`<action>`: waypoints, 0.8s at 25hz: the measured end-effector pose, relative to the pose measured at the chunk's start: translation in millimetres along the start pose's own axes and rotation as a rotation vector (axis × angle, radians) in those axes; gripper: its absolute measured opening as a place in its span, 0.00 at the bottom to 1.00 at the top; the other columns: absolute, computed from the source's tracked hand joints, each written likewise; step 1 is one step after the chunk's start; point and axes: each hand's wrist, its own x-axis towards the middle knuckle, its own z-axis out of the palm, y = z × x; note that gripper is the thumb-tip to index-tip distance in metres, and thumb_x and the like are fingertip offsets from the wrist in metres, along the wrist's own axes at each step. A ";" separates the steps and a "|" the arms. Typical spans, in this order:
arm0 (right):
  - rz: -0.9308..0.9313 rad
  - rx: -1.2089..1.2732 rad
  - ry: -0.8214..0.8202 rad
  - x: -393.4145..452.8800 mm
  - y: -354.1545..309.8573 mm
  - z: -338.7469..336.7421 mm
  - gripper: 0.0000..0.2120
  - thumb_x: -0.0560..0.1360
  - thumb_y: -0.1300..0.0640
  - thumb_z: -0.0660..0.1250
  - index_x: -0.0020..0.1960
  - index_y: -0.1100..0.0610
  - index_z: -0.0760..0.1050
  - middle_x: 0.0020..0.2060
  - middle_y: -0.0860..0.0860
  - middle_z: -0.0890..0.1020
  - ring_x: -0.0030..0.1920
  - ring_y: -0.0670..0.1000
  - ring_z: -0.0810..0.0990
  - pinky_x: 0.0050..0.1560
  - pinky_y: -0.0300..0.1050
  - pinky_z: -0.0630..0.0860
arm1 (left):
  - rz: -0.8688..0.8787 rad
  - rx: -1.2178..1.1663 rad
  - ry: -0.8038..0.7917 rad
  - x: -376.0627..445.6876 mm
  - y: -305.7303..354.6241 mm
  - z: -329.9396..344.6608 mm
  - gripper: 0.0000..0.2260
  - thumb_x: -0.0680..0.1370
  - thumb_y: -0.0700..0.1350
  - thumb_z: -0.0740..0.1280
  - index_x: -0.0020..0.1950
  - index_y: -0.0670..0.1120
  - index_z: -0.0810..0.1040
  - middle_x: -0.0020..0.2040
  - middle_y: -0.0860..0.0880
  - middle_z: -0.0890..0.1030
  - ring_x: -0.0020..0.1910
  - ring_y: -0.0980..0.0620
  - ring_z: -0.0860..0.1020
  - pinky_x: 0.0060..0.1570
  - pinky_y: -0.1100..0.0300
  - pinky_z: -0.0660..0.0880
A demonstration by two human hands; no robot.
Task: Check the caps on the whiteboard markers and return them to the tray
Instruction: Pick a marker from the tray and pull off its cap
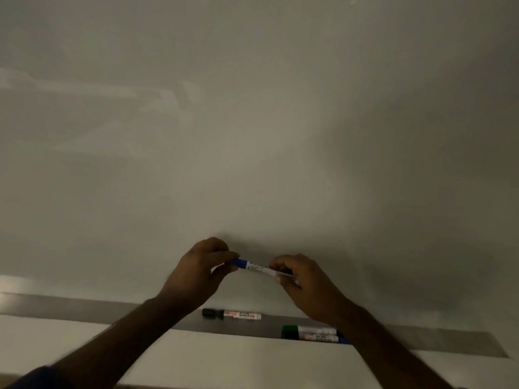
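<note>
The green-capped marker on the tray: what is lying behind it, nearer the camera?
A second marker lies against the green marker on the tray. A blue end shows; the right forearm covers the rest.

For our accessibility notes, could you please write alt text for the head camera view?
Two hands hold a blue-capped marker level before a whiteboard, the left hand at the cap, the right hand at the barrel. Below, the tray holds a black-capped marker and two more markers, one green-capped.

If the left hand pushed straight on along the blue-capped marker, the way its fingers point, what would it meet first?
Probably the right hand. The left hand grips the cap end of the blue-capped marker; the right holds the other end. Nothing else shows between them, though depth is unclear.
</note>
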 end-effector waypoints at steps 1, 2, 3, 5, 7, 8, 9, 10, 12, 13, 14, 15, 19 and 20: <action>0.033 -0.044 -0.022 -3.0 11.1 14.6 0.08 0.76 0.58 0.67 0.54 0.50 0.78 0.44 0.46 0.80 0.46 0.48 0.75 0.50 0.45 0.71 | -0.016 0.015 -0.034 -8.6 -8.5 11.7 0.10 0.70 0.41 0.74 0.51 0.47 0.83 0.45 0.48 0.80 0.42 0.51 0.78 0.40 0.58 0.76; 0.071 -0.092 -0.051 -5.8 21.7 29.5 0.08 0.76 0.57 0.67 0.53 0.48 0.78 0.44 0.47 0.81 0.47 0.49 0.74 0.51 0.47 0.69 | -0.032 0.026 -0.074 -17.5 -16.7 23.5 0.10 0.70 0.41 0.74 0.51 0.47 0.83 0.45 0.48 0.81 0.42 0.50 0.78 0.39 0.59 0.76; 0.114 -0.138 -0.083 -8.3 31.2 44.2 0.08 0.76 0.56 0.66 0.53 0.47 0.78 0.45 0.47 0.82 0.49 0.49 0.74 0.52 0.47 0.66 | -0.050 0.033 -0.117 -26.4 -24.2 35.2 0.10 0.70 0.41 0.74 0.51 0.48 0.84 0.45 0.48 0.81 0.42 0.50 0.79 0.39 0.61 0.75; 0.202 -0.211 -0.150 -13.4 47.4 72.5 0.10 0.76 0.56 0.63 0.54 0.46 0.77 0.48 0.49 0.81 0.53 0.50 0.72 0.53 0.47 0.61 | -0.108 0.030 -0.200 -44.1 -38.0 55.8 0.10 0.72 0.40 0.73 0.52 0.49 0.83 0.46 0.49 0.82 0.43 0.50 0.79 0.41 0.64 0.72; 0.264 -0.254 -0.189 -19.0 58.7 98.1 0.11 0.76 0.57 0.62 0.54 0.46 0.77 0.50 0.50 0.80 0.55 0.52 0.71 0.54 0.47 0.60 | -0.164 0.023 -0.280 -61.6 -49.7 73.8 0.09 0.73 0.41 0.70 0.52 0.50 0.83 0.47 0.50 0.82 0.44 0.51 0.80 0.43 0.66 0.70; 0.290 -0.267 -0.197 -22.2 62.4 108.5 0.11 0.76 0.57 0.62 0.54 0.47 0.77 0.50 0.50 0.79 0.55 0.53 0.71 0.54 0.48 0.60 | -0.186 0.025 -0.312 -69.2 -53.5 82.0 0.09 0.74 0.43 0.68 0.53 0.51 0.83 0.47 0.51 0.82 0.45 0.52 0.79 0.44 0.67 0.69; 0.314 -0.279 -0.207 -25.0 65.4 117.6 0.11 0.76 0.58 0.62 0.54 0.47 0.78 0.50 0.51 0.79 0.55 0.54 0.70 0.54 0.49 0.61 | -0.210 0.024 -0.329 -75.8 -56.2 89.5 0.09 0.75 0.44 0.67 0.53 0.52 0.82 0.47 0.51 0.82 0.45 0.53 0.79 0.44 0.68 0.68; 0.330 -0.295 -0.216 -27.5 67.6 125.0 0.11 0.76 0.58 0.62 0.54 0.47 0.78 0.50 0.51 0.79 0.55 0.55 0.70 0.54 0.50 0.61 | -0.236 0.020 -0.335 -80.9 -57.8 96.3 0.09 0.75 0.45 0.66 0.54 0.53 0.82 0.48 0.52 0.82 0.45 0.54 0.78 0.44 0.68 0.68; 0.360 -0.319 -0.228 -30.1 72.5 135.4 0.11 0.75 0.59 0.62 0.53 0.48 0.78 0.50 0.51 0.78 0.55 0.56 0.70 0.55 0.50 0.63 | -0.276 0.007 -0.350 -87.8 -62.0 109.6 0.10 0.76 0.44 0.65 0.54 0.53 0.82 0.50 0.52 0.81 0.46 0.55 0.78 0.45 0.70 0.68; 0.376 -0.332 -0.231 -31.3 74.8 137.1 0.11 0.75 0.60 0.62 0.53 0.48 0.78 0.50 0.51 0.78 0.55 0.56 0.70 0.55 0.50 0.63 | -0.289 0.008 -0.368 -89.8 -62.8 115.5 0.10 0.76 0.44 0.65 0.54 0.53 0.82 0.51 0.52 0.81 0.47 0.55 0.78 0.45 0.71 0.68; 0.382 -0.356 -0.243 -32.3 77.0 137.8 0.12 0.75 0.60 0.62 0.53 0.48 0.78 0.50 0.51 0.78 0.56 0.56 0.70 0.55 0.51 0.63 | -0.295 0.012 -0.386 -91.7 -63.3 120.8 0.09 0.76 0.44 0.64 0.54 0.53 0.82 0.52 0.52 0.81 0.48 0.56 0.78 0.46 0.72 0.67; 0.368 -0.396 -0.267 -32.4 79.4 137.5 0.12 0.74 0.61 0.63 0.53 0.48 0.79 0.51 0.51 0.79 0.56 0.56 0.70 0.55 0.51 0.62 | -0.295 0.010 -0.398 -93.3 -63.5 126.0 0.09 0.77 0.45 0.64 0.54 0.53 0.82 0.53 0.52 0.81 0.49 0.56 0.78 0.47 0.72 0.68; 0.284 -0.577 -0.395 -28.9 83.5 135.2 0.14 0.74 0.63 0.61 0.55 0.51 0.79 0.52 0.50 0.80 0.58 0.56 0.68 0.56 0.54 0.61 | -0.300 0.001 -0.427 -96.5 -65.1 143.5 0.09 0.78 0.46 0.63 0.55 0.53 0.81 0.57 0.52 0.80 0.55 0.56 0.77 0.54 0.70 0.70; 0.280 -0.601 -0.418 -28.3 84.3 135.5 0.16 0.74 0.64 0.61 0.56 0.50 0.79 0.53 0.51 0.80 0.59 0.57 0.68 0.57 0.55 0.61 | -0.303 0.010 -0.433 -96.6 -66.1 145.9 0.09 0.78 0.47 0.63 0.54 0.52 0.81 0.57 0.52 0.81 0.54 0.56 0.77 0.54 0.70 0.70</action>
